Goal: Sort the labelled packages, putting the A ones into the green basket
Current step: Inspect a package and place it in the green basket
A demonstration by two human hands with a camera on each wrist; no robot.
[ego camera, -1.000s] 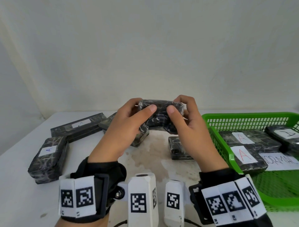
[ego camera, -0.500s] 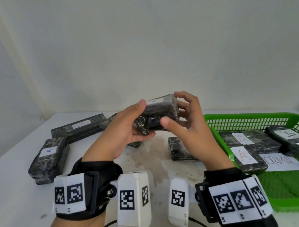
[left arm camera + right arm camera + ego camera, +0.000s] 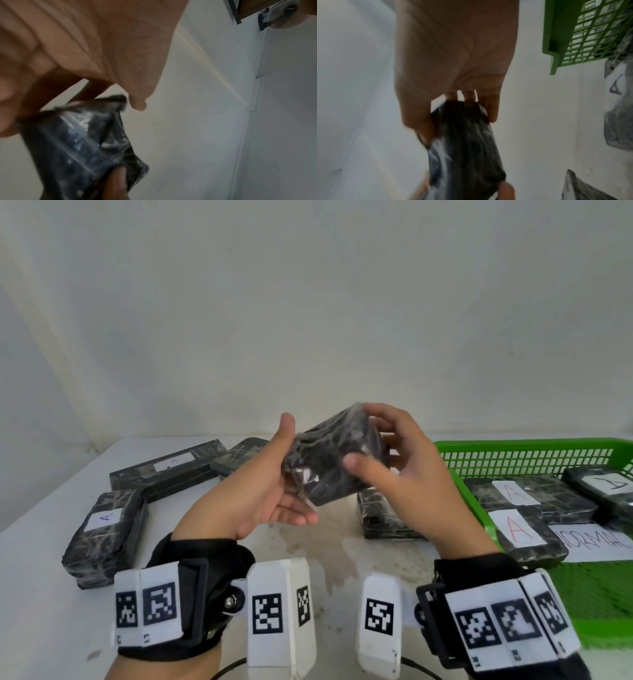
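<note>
A dark plastic-wrapped package (image 3: pixel 329 460) hangs tilted in the air above the table's middle, and no label shows on it. My right hand (image 3: pixel 394 460) pinches its right end, thumb on the near face and fingers on the far side. The left hand (image 3: pixel 274 487) lies with its palm against the package's left end, thumb straight up and fingers stretched beneath. The wrist views show the same package (image 3: pixel 82 148) (image 3: pixel 465 148), blurred. The green basket (image 3: pixel 459 474) (image 3: pixel 556 40) stands to the right and holds packages labelled A (image 3: pixel 520 529).
A paper sheet reading NORMAL (image 3: pixel 596 542) lies in the basket. On the white table (image 3: pixel 51 611) lie an A-labelled package (image 3: pixel 106 525) at the left, a long labelled one (image 3: pixel 168 470) behind it, another (image 3: pixel 239 453) beside that, and one (image 3: pixel 383 515) under my hands.
The package has been turned from lying level between both thumbs to a tilted pose. My left hand has loosened from a grip to an open palm, and the right hand has taken over the hold.
</note>
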